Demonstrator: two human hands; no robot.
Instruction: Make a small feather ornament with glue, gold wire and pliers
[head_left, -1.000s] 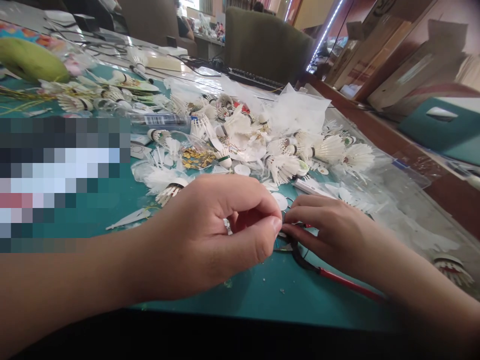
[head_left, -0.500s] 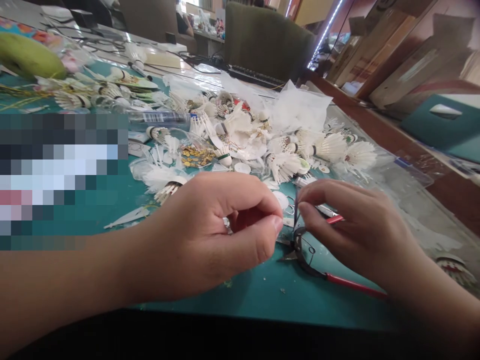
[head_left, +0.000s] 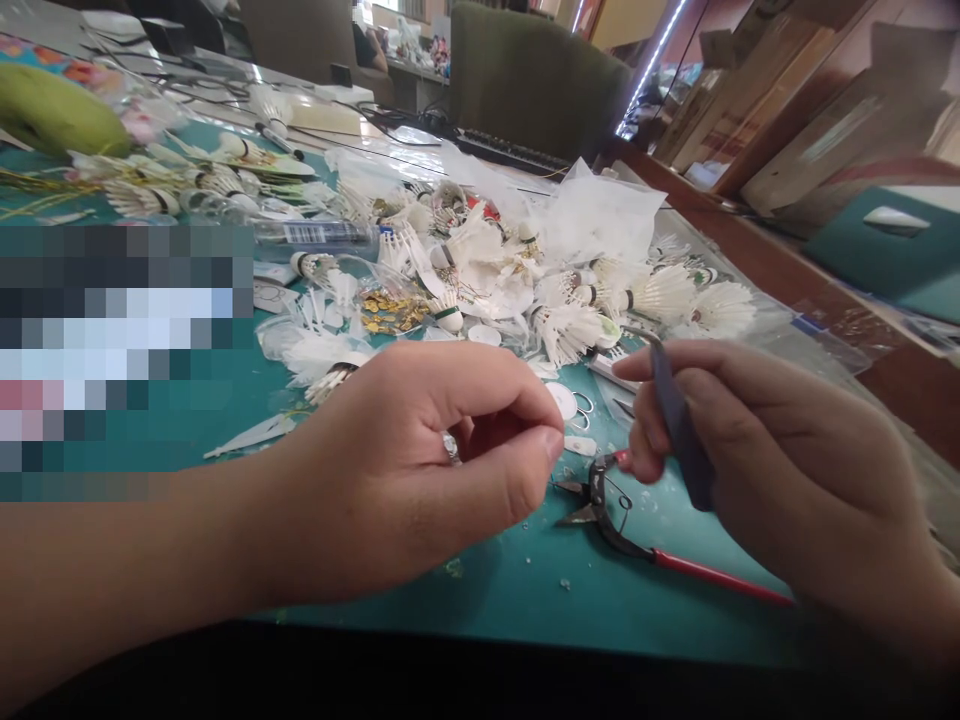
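Note:
My left hand (head_left: 450, 460) is closed in a pinch, thumb against forefinger, near the middle of the view. Whatever sits between those fingertips is too small or hidden to make out. In my right hand (head_left: 780, 450) is a pair of dark grey tweezers (head_left: 679, 425), with a curved metal tip pointing up and left. Below and left of that hand, red-handled pliers (head_left: 600, 505) lie on the green mat (head_left: 525, 600) with their jaws apart; my right hand hides part of one handle. A white disc (head_left: 561, 400) and scissors' finger loops (head_left: 583, 408) lie between the hands.
A heap of shuttlecocks (head_left: 570, 330) and loose white feathers spreads behind my hands. Among them are a bag of gold pieces (head_left: 394, 310) and a plastic bottle (head_left: 322, 235). A green fruit (head_left: 60, 110) lies far left. Cardboard (head_left: 862, 130) stands at the right.
My right hand has moved right and turned, bringing the tweezers into fuller view and uncovering the scissors' loops. My left hand has hardly moved.

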